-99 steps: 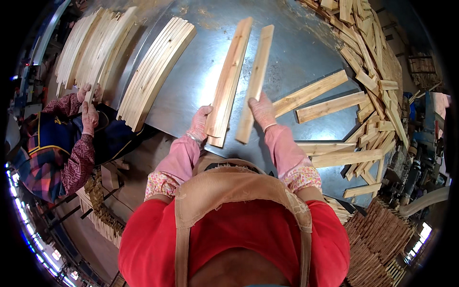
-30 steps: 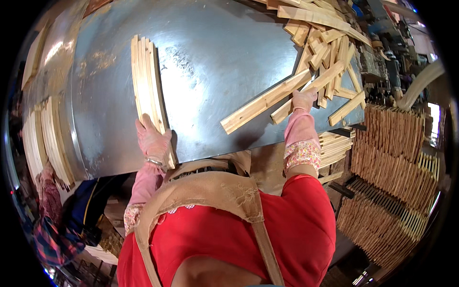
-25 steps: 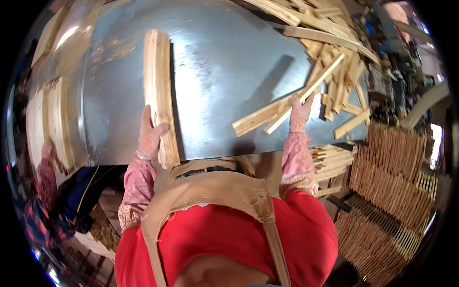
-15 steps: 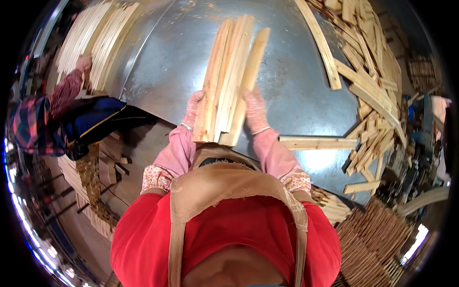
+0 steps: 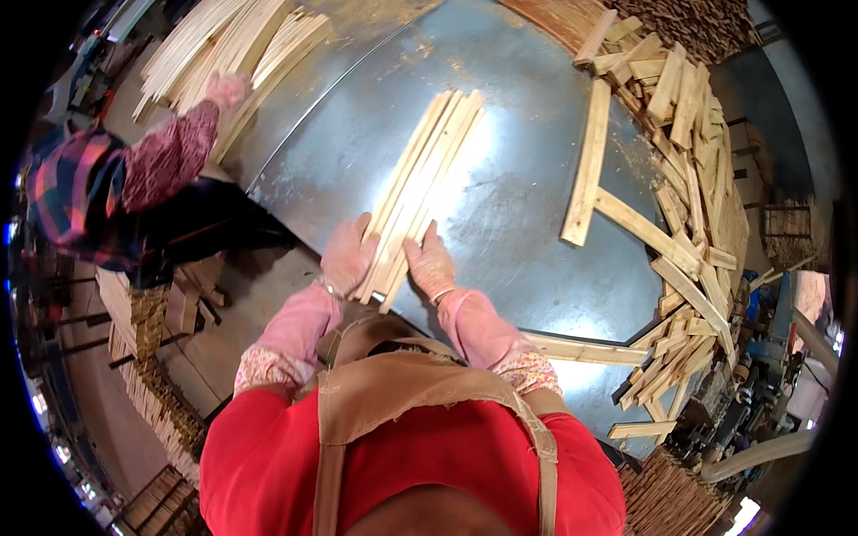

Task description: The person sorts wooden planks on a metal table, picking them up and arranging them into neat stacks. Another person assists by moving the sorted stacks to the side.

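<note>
A small bundle of pale wooden strips lies lengthwise on the metal table, pointing away from me and tilting to the right. My left hand, in a light pinkish glove, grips the near end from its left side. From the other side my right hand, gloved alike, presses against the strips with its thumb on top. The near ends are slightly uneven and stick out toward my apron at the table's edge.
At the left a co-worker's hand rests on stacked wooden strips. A heap of loose wood pieces covers the table's right side. Single boards lie near it, one upright in view and one along the near edge.
The bundle has come down onto the table, its strips closer together, and both my hands moved lower and nearer each other. My view has turned. The co-worker's arm reaches farther right.
</note>
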Tool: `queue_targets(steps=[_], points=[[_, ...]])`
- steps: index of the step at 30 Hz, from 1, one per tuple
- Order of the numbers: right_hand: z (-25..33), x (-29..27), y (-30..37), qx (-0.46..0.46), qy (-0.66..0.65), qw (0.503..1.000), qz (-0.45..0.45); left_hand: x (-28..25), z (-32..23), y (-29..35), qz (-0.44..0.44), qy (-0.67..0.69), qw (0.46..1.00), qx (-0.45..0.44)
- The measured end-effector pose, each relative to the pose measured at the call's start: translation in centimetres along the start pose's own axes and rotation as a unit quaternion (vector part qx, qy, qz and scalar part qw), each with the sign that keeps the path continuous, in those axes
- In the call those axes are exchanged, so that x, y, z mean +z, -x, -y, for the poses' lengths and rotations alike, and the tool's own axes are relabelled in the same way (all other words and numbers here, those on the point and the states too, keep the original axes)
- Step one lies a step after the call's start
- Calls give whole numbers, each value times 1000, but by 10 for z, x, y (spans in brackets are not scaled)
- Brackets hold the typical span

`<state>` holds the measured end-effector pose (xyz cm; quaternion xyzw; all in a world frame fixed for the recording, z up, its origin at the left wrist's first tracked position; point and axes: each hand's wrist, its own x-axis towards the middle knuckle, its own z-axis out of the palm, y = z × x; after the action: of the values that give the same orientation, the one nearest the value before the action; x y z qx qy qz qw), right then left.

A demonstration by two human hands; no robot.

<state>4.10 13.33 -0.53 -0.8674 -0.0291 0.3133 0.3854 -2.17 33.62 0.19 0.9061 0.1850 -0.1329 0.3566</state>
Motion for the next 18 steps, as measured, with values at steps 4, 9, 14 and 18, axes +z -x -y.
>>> queue_targets(steps=[4,9,14,18], points=[[-30,-32,-40,-63,47,997,4,21,-80,30,-104,-197,975,9],[-83,-197,-106,52,365,862,-347,35,-75,22,-115,-243,963,-23],[-148,-248,-121,102,182,919,-334,20,-60,-1,-99,-237,965,-55],[-103,-180,-73,8,-36,964,-265,18,-53,3,-76,-253,962,-65]])
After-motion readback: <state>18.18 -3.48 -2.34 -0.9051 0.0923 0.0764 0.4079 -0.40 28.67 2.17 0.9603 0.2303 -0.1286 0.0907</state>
